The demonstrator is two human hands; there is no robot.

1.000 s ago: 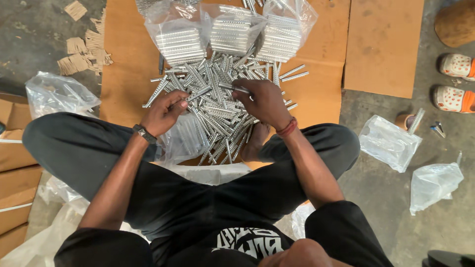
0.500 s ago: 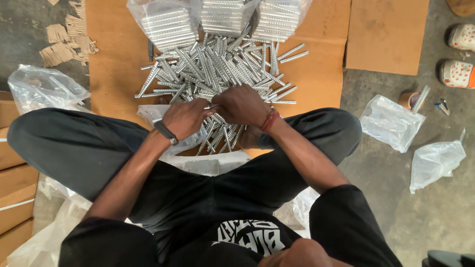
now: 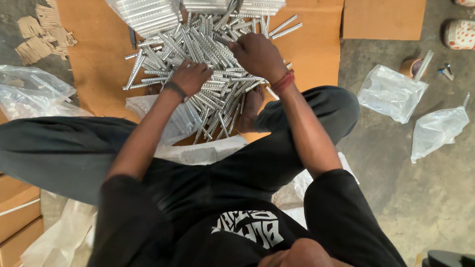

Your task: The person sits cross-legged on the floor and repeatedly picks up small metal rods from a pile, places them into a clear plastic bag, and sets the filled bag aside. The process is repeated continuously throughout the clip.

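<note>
A heap of short silver metal rods point(image 3: 208, 44) lies on a sheet of brown cardboard point(image 3: 99, 64) in front of my crossed legs. My left hand point(image 3: 190, 76), with a dark band at the wrist, rests knuckles-up on the near left of the heap, fingers curled into the rods. My right hand point(image 3: 257, 54), with a red band at the wrist, presses down on the heap's right side, fingers closed over some rods. Clear bags packed with rods point(image 3: 148, 15) stand at the far edge.
Empty clear plastic bags point(image 3: 391, 91) lie on the concrete at the right, with another bag point(image 3: 29, 91) at the left. Cardboard scraps point(image 3: 42, 37) sit far left. A second cardboard sheet point(image 3: 383, 20) and someone's spotted shoe point(image 3: 457, 34) are far right.
The view has tilted down and nearer, so the heap sits higher in the frame. Both hands have shifted forward into the rods, the right one reaching farther.
</note>
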